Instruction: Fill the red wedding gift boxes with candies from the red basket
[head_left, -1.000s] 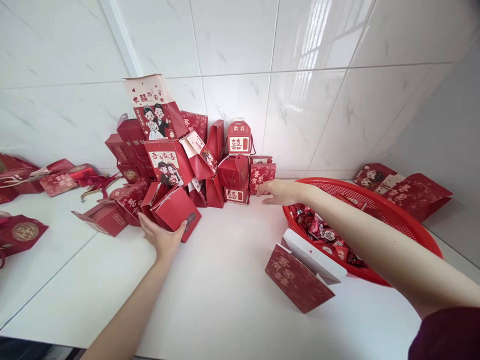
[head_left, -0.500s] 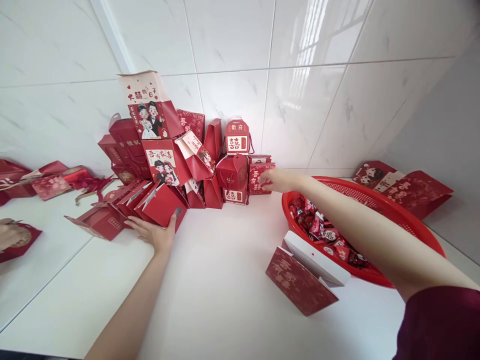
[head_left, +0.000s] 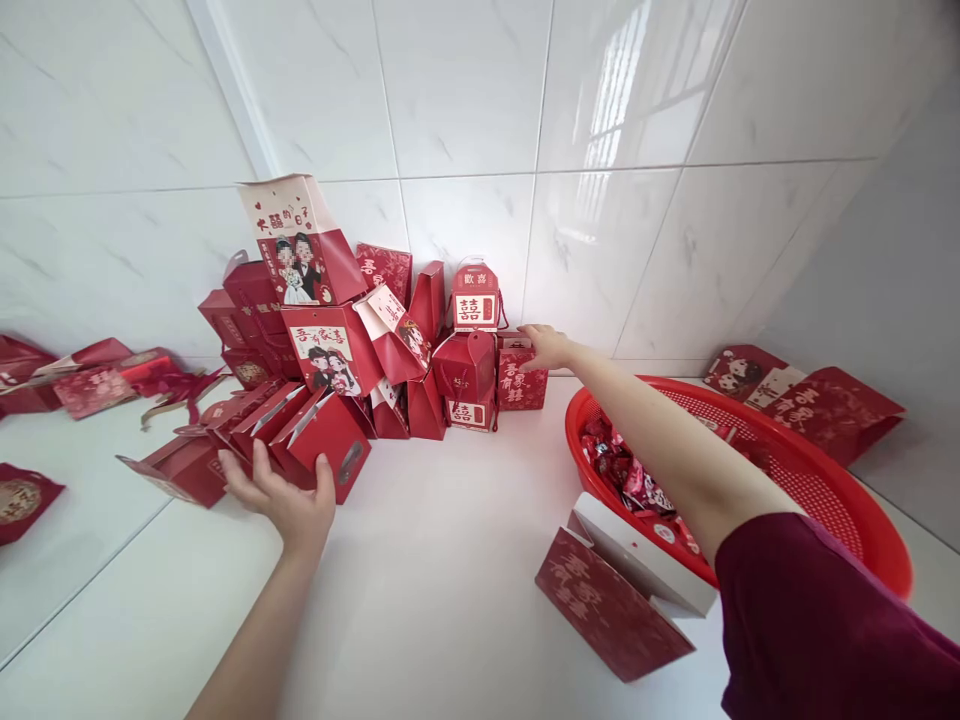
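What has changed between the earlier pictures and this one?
The left hand shifted the front red box leftward, then spread its fingers. The right hand has moved up to the top of the small patterned box. The red basket and the open box beside it stayed put.

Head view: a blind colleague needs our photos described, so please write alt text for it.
A person's left hand, fingers spread, is beside a row of red boxes on a white table; the right hand is at the top of a red box near a tiled wall. At right, a red basket holds wrapped sweets, with an open box in front.
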